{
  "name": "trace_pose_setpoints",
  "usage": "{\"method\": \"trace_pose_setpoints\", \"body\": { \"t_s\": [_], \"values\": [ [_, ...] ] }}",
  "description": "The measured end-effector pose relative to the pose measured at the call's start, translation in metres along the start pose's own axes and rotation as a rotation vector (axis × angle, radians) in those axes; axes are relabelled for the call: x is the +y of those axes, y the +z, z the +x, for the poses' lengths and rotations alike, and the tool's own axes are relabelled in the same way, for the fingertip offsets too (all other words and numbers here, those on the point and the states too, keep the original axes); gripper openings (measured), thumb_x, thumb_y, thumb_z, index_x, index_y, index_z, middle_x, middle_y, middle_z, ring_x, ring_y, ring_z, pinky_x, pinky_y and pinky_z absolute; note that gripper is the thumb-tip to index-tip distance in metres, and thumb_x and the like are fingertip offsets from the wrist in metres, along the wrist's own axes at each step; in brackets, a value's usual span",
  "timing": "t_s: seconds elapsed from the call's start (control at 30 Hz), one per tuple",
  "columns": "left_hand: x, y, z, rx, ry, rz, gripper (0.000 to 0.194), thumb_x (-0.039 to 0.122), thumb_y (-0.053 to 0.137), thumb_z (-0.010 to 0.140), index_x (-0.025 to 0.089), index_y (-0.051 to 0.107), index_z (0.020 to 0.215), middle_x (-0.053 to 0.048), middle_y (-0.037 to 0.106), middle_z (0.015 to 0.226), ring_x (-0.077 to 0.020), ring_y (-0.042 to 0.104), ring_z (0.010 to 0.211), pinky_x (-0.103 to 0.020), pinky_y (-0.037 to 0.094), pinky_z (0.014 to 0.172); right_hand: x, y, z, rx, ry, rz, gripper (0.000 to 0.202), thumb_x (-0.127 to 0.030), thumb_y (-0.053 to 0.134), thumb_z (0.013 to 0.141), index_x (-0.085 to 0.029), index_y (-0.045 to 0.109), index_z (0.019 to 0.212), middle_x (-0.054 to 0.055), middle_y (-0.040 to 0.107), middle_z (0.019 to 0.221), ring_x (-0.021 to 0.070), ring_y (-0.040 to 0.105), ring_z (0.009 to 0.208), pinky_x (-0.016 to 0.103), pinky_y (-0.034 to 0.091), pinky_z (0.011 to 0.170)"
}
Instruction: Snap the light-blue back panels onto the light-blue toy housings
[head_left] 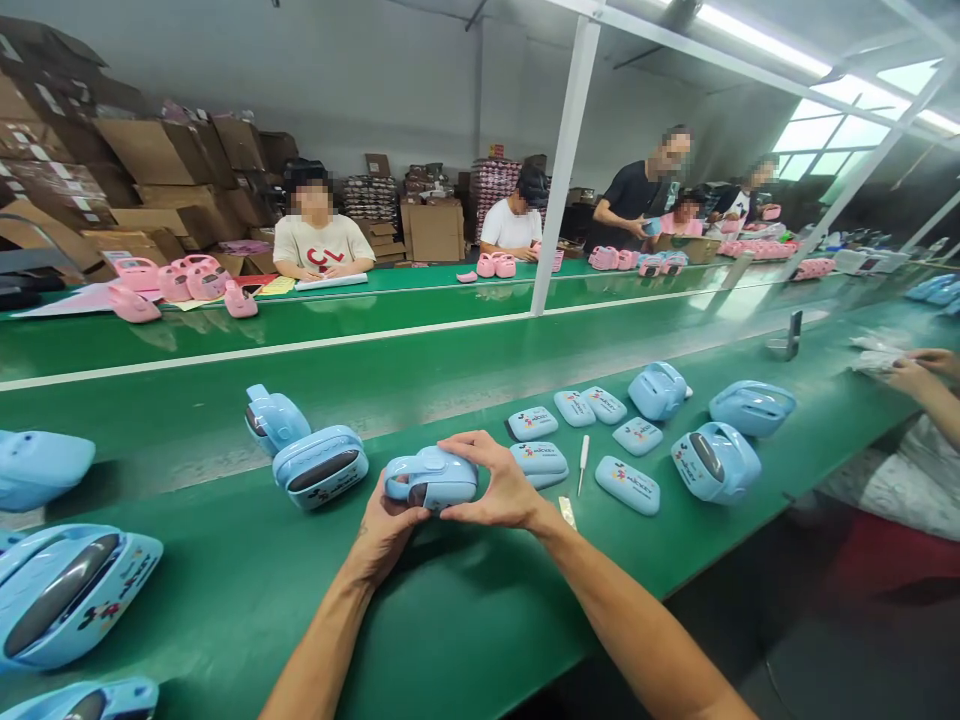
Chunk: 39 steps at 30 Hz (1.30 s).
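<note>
Between my two hands is a light blue plastic housing (442, 472) with a loop handle and a dark window, held just above the green table. My left hand (386, 525) grips its left end from below. My right hand (499, 485) wraps its right end, fingers on top and thumb at the lower front. Right of it lie several blue printed covers (628, 486). A thin screwdriver with a white handle (584, 455) rests among them, and a small pale strip (567, 512) lies near my right wrist. Another blue housing (321, 466) stands left of my hands.
More blue housings stand at the far left (82, 595) and right (716, 462). A white post (566, 160) rises behind the green table (465, 620). Across the belt, several people sit or stand by pink housings (202, 280). A co-worker's hands (926, 370) are at the right edge.
</note>
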<state>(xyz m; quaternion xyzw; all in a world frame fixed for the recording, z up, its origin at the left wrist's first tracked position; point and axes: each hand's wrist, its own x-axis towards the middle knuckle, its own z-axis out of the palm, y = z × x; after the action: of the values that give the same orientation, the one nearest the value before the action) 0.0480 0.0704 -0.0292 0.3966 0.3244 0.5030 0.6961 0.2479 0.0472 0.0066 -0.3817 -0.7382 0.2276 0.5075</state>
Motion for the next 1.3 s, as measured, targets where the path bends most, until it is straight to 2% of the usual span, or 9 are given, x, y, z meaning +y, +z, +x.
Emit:
{"method": "trace_pose_setpoints", "body": {
  "t_s": [0.13,0.3,0.4,0.5,0.7,0.8,0.9,1.1,1.3],
  "values": [
    [0.009,-0.002,-0.001,0.043,0.031,0.285,0.091,0.023,0.096,0.042,0.025,0.056,0.124,-0.002,0.070,0.103,-0.0227,0.069,0.092,-0.033,0.055,0.085,0.002,-0.006,0.001,-0.052,-0.003,0.011,0.080,-0.033,0.092,0.058,-0.026,0.063,0.132,0.009,0.063,0.129,0.0274,0.059,0.119,0.044,0.047,0.104],
    [0.025,0.000,-0.004,-0.067,0.252,0.665,0.099,0.026,0.098,0.038,0.029,0.059,0.129,-0.008,0.070,0.124,-0.0330,0.063,0.121,-0.046,0.046,0.108,0.002,-0.011,-0.001,-0.161,0.001,-0.025,0.087,-0.018,0.087,0.053,-0.025,0.057,0.134,0.008,0.064,0.128,0.0271,0.058,0.115,0.044,0.047,0.102],
    [0.027,0.006,-0.009,-0.160,0.310,0.850,0.087,0.033,0.095,0.048,0.027,0.063,0.129,-0.008,0.071,0.126,-0.0345,0.063,0.122,-0.048,0.044,0.110,0.001,-0.009,-0.004,-0.206,0.054,0.026,0.083,-0.015,0.082,0.056,-0.024,0.055,0.134,0.008,0.062,0.130,0.0273,0.058,0.119,0.043,0.045,0.105],
    [0.024,0.012,-0.012,-0.071,0.302,0.961,0.071,0.039,0.091,0.056,0.025,0.068,0.122,-0.008,0.073,0.122,-0.0344,0.066,0.116,-0.047,0.048,0.105,0.003,-0.007,-0.007,-0.198,0.079,0.142,0.080,-0.014,0.077,0.062,-0.025,0.051,0.138,0.011,0.051,0.146,0.0284,0.049,0.134,0.045,0.035,0.115],
    [0.018,0.009,-0.006,0.096,0.243,0.566,0.097,0.042,0.093,0.051,0.028,0.049,0.137,-0.012,0.066,0.134,-0.0340,0.063,0.121,-0.049,0.048,0.104,0.017,0.005,-0.010,-0.023,0.397,0.599,0.062,-0.028,0.087,0.060,-0.027,0.062,0.116,0.004,0.063,0.126,0.0245,0.059,0.116,0.034,0.050,0.093],
    [0.013,0.007,-0.005,0.041,0.175,0.254,0.097,0.039,0.094,0.050,0.025,0.051,0.135,-0.014,0.063,0.137,-0.0360,0.060,0.125,-0.047,0.048,0.105,0.023,0.019,-0.011,0.119,0.547,0.919,0.058,-0.037,0.086,0.062,-0.028,0.059,0.112,0.000,0.068,0.105,0.0194,0.064,0.090,0.029,0.052,0.073],
    [0.006,0.010,-0.010,-0.055,0.056,0.154,0.087,0.027,0.096,0.045,0.020,0.062,0.125,-0.015,0.069,0.128,-0.0387,0.058,0.127,-0.044,0.046,0.107,0.027,0.029,-0.011,0.064,0.627,1.044,0.055,-0.048,0.079,0.068,-0.026,0.059,0.114,0.003,0.070,0.101,0.0211,0.065,0.081,0.032,0.052,0.067],
    [0.011,0.019,-0.016,0.061,0.080,0.220,0.097,0.008,0.093,0.043,0.026,0.059,0.132,-0.010,0.064,0.135,-0.0327,0.058,0.126,-0.037,0.044,0.107,0.029,0.027,-0.009,0.218,0.423,0.585,0.039,-0.042,0.075,0.069,-0.022,0.065,0.101,0.007,0.068,0.109,0.0243,0.061,0.106,0.038,0.048,0.095],
    [0.001,0.028,-0.018,0.117,0.116,0.433,0.088,0.014,0.095,0.043,0.026,0.063,0.125,-0.007,0.068,0.122,-0.0303,0.062,0.117,-0.038,0.044,0.107,0.023,0.035,-0.012,0.385,0.421,0.113,0.021,-0.041,0.046,0.087,-0.022,0.056,0.086,0.002,0.061,0.080,0.0190,0.057,0.073,0.035,0.048,0.071]
  ]
}}
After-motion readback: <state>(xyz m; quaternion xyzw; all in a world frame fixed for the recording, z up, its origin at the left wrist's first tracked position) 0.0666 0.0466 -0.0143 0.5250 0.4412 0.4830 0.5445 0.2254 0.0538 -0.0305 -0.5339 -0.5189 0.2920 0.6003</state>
